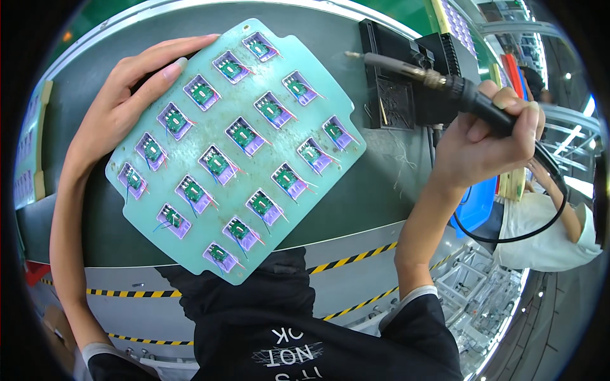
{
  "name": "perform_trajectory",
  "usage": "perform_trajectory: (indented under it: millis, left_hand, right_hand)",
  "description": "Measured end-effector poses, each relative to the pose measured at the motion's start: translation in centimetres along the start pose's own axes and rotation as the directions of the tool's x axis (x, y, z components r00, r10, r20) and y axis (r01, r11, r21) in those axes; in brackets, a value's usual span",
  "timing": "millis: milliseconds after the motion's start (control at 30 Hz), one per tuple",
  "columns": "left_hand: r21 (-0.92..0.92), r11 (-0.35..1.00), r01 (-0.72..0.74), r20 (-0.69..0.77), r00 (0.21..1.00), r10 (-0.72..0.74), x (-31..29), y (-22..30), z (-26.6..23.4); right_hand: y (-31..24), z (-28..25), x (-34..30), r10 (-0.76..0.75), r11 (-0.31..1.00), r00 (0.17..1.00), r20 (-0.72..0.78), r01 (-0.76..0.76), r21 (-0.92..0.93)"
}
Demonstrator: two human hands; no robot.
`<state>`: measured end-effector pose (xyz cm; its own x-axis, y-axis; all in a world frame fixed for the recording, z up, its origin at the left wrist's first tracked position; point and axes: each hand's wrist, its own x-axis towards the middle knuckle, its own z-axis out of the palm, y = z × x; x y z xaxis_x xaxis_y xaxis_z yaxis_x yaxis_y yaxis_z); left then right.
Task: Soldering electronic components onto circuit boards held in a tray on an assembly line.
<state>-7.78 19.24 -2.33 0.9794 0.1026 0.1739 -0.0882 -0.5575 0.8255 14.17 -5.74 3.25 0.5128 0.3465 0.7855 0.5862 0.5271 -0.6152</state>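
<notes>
Tray [190, 143] on counter [381, 190], near corner overhanging edge; likely stiff, fairly light. My left hand [130, 86] lies open along tray's upper-left edge, thumb on top; my right hand [486, 140] grips iron [471, 98] by handle. Boards [243, 135] look fragile: hold tray by bare rim.

The flat notched tray of pale mint-green board [181, 162] had brownish smudges; its rectangular plastic housings [251, 240] were lilac-purple, the small circuit boards [243, 135] inside green with white marks, the thin wires [170, 221] red and blue; the long-handled soldering iron [483, 105] was black with a silvery collar; the smooth flat bench [381, 190] was dark grey-green; below its near edge, diagonally striped tape [356, 257] ran yellow and black; beyond its right edge, the plastic bin [481, 206] was bright blue.
</notes>
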Motion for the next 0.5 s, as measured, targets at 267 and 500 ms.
perform_trajectory:
  millis: [267,500]
  left_hand:
    - [0.018,0.998,0.060,0.046,0.997,-0.061,0.0,-0.1,-0.2]
    - [0.027,0.995,0.092,0.046,0.995,-0.093,-0.3,-0.1,0.0]
  right_hand:
    - [-1.0,-1.7,0.8,0.075,0.992,0.997,-0.009,-0.074,0.100]
    - [-1.5,-2.0,-2.1,0.079,0.992,0.997,0.022,-0.081,0.095]
